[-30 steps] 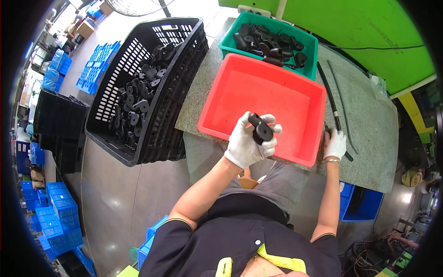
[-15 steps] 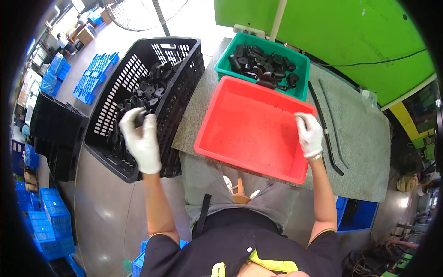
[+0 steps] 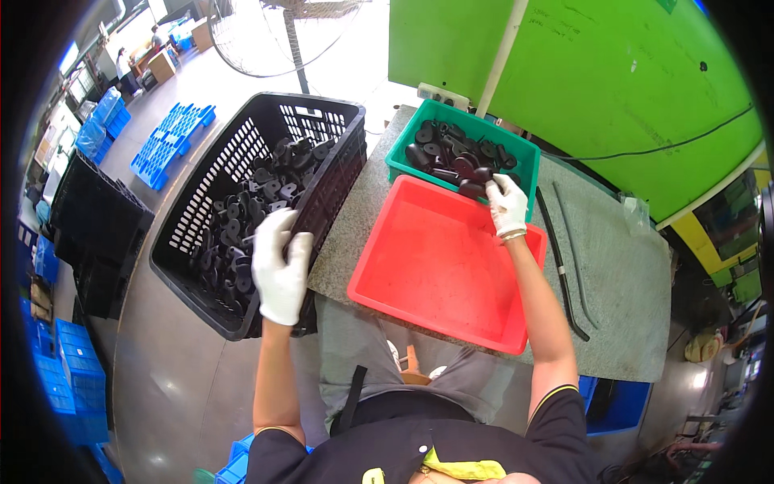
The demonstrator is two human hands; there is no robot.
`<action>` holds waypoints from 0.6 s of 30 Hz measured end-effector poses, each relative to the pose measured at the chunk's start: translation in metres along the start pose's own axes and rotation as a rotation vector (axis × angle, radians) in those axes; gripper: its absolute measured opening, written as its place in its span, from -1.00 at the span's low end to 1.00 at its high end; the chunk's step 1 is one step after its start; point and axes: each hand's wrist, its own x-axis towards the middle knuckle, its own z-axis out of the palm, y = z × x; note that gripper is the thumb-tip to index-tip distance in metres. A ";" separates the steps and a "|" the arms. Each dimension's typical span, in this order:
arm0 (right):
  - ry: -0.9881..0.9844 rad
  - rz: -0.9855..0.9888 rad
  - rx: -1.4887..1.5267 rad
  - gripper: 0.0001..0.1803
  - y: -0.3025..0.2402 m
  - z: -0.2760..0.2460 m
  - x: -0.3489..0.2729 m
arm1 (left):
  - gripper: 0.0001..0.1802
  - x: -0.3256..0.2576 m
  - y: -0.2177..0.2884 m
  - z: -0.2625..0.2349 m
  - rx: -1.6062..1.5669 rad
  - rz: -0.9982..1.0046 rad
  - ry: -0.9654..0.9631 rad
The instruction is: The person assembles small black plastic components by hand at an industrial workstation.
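My left hand [image 3: 280, 268], in a white glove, reaches over the near right rim of a black slatted crate [image 3: 211, 165] filled with several black rubber parts [image 3: 260, 194]. Its fingers are stretched out over the parts with nothing seen in them. My right hand [image 3: 506, 205], also gloved, is at the near edge of a green bin [image 3: 419, 133] of similar black parts. Its fingers curl onto one black part [image 3: 479, 174] there. A red tray [image 3: 435, 266] with nothing in it lies between my two hands.
The bin and tray rest on a grey stone-topped table [image 3: 621, 266]. Two long black rods [image 3: 558, 262] lie to the right of the red tray. Blue pallets [image 3: 169, 139] and stacked black crates [image 3: 93, 234] stand on the floor at left, with a fan stand [image 3: 298, 56] behind.
My left hand carried a black part from over the red tray to the black crate and no longer shows it. My right hand went from the rods to the green bin.
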 end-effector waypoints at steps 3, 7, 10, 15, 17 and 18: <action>0.079 0.117 0.322 -0.78 -0.030 -0.019 -0.011 | -0.64 -0.007 0.020 0.037 -0.384 -0.179 -0.308; 0.173 -0.094 0.200 -0.84 -0.061 -0.043 -0.057 | -0.45 -0.016 0.024 0.089 -0.914 -0.536 -0.602; 0.178 -0.216 0.138 -0.76 -0.067 -0.063 -0.108 | -0.37 -0.016 0.040 0.124 -1.259 -0.897 -0.478; -0.118 -0.494 -0.060 -0.61 -0.068 -0.080 -0.164 | -0.54 -0.015 0.033 0.179 -1.461 -1.008 -0.468; -0.293 -0.497 -0.170 -0.56 -0.068 -0.082 -0.173 | -0.59 -0.022 0.024 0.183 -1.514 -1.031 -0.449; -0.382 -0.502 -0.278 -0.55 -0.072 -0.085 -0.173 | -0.62 -0.026 0.024 0.183 -1.504 -0.977 -0.398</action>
